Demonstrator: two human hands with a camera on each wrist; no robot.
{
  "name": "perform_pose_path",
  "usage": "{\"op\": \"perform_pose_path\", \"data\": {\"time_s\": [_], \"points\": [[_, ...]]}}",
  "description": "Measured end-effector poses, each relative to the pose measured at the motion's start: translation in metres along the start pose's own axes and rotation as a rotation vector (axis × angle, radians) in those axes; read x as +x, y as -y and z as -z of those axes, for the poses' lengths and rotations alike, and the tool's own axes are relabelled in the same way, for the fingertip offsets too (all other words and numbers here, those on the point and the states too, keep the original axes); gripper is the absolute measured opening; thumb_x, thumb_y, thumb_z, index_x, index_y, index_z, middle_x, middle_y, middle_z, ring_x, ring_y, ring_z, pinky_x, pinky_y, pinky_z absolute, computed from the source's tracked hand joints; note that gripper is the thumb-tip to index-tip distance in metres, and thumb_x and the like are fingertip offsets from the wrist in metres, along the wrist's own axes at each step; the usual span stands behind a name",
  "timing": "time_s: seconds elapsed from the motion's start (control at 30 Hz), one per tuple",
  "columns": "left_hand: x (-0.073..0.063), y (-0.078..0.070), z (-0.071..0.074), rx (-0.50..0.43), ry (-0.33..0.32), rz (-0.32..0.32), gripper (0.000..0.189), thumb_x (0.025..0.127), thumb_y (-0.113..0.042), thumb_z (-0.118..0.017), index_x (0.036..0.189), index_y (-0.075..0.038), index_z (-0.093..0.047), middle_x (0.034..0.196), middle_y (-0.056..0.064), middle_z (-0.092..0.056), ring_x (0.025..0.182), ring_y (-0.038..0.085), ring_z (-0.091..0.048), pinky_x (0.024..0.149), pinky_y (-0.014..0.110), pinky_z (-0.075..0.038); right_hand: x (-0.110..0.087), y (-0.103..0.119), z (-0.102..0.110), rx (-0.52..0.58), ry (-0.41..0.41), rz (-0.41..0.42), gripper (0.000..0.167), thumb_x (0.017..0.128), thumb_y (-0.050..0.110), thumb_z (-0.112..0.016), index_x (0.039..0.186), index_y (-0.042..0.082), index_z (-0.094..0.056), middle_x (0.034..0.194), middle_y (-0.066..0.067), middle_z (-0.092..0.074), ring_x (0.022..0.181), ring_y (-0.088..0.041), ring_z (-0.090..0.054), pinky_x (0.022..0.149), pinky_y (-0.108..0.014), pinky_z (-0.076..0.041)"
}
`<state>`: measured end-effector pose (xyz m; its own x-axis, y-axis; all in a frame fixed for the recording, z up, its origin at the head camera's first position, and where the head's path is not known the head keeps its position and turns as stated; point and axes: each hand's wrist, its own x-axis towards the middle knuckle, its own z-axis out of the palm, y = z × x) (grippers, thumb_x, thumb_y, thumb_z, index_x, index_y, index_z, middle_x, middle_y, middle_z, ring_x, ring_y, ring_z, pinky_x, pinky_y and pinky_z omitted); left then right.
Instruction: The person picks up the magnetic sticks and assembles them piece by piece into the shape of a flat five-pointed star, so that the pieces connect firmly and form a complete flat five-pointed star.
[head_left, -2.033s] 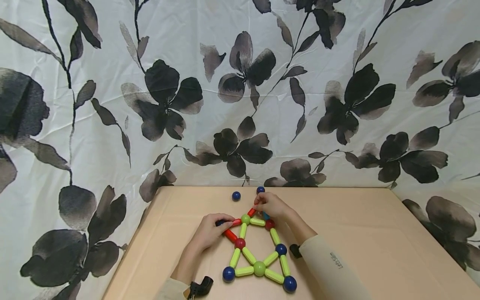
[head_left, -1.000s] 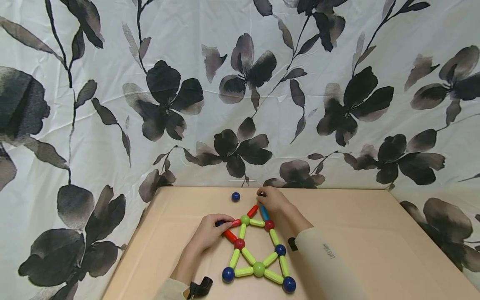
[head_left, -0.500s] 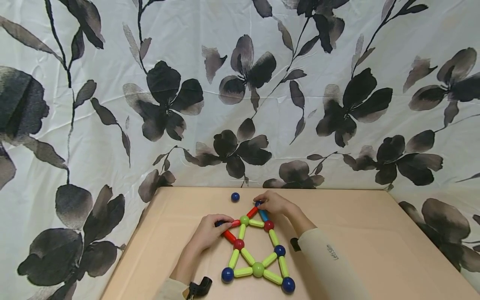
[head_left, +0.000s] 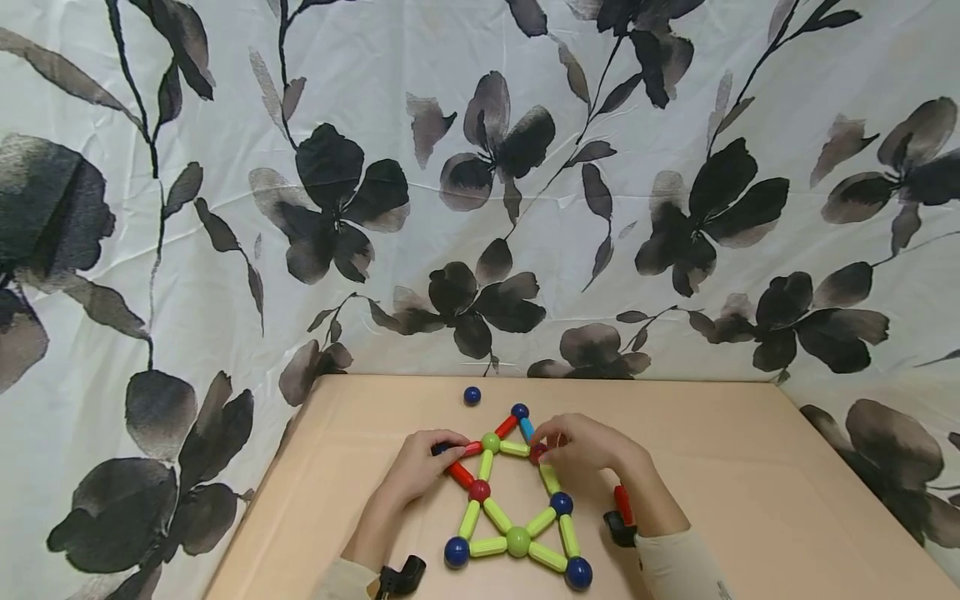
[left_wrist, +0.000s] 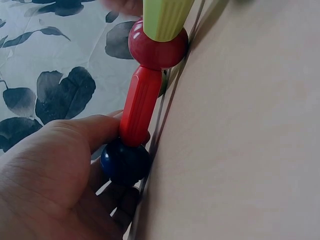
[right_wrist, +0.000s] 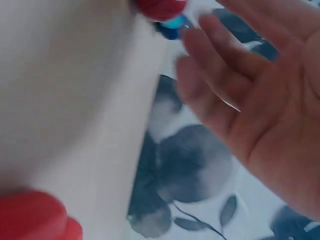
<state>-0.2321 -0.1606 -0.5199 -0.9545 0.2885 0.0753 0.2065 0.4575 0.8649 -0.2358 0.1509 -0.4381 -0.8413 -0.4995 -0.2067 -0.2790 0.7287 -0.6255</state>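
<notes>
A flat frame of coloured rods and balls lies on the board. At its left corner my left hand (head_left: pixel 422 462) holds a dark blue ball (left_wrist: pixel 125 162), thumb and fingers around it where a red rod (left_wrist: pixel 141 105) joins. That rod runs to a crimson ball (head_left: pixel 479 490). My right hand (head_left: pixel 588 442), fingers loosely bent, is at another crimson ball (head_left: pixel 537 452) on the frame's right side, partly covering it; the right wrist view shows nothing in its palm. At the far tip, a blue ball (head_left: pixel 520 411) joins a red rod (head_left: pixel 507 427) and a blue rod (head_left: pixel 527 429).
A loose blue ball (head_left: pixel 472 396) sits near the far edge of the tan board (head_left: pixel 720 467). One loose red rod (head_left: pixel 623 504) lies beside my right wrist. Yellow-green rods meet at a green ball (head_left: pixel 518 542) nearer me. Floral fabric (head_left: pixel 480 208) hangs behind.
My right hand has brought a blue ball from the far edge to the tips of the red and blue rods, released it and drawn back toward me. My left hand has stayed put.
</notes>
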Motion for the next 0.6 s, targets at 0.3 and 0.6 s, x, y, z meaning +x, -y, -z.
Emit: {"op": "perform_pose_path", "data": {"time_s": [0.3, 0.6], "points": [[0.001, -0.001, 0.0, 0.007, -0.003, -0.007, 0.013, 0.101, -0.029, -0.07, 0.109, -0.027, -0.08, 0.112, -0.009, -0.076, 0.113, 0.019, -0.066, 0.105, 0.051, -0.05, -0.032, 0.001, -0.016, -0.006, 0.172, -0.059, 0.027, 0.08, 0.016, -0.09, 0.105, 0.025, -0.083, 0.082, 0.005, -0.065, 0.079, -0.016, -0.056, 0.068, -0.03, -0.044], [0.003, -0.006, 0.003, 0.054, -0.037, -0.012, 0.009, 0.099, -0.026, -0.073, 0.104, -0.025, -0.08, 0.101, -0.009, -0.074, 0.099, 0.015, -0.064, 0.094, 0.039, -0.053, -0.03, -0.009, -0.009, 0.031, 0.104, -0.064, 0.033, 0.09, 0.007, -0.078, 0.121, 0.02, -0.079, 0.114, 0.002, -0.074, 0.098, -0.021, -0.057, 0.081, -0.035, -0.052]]}}
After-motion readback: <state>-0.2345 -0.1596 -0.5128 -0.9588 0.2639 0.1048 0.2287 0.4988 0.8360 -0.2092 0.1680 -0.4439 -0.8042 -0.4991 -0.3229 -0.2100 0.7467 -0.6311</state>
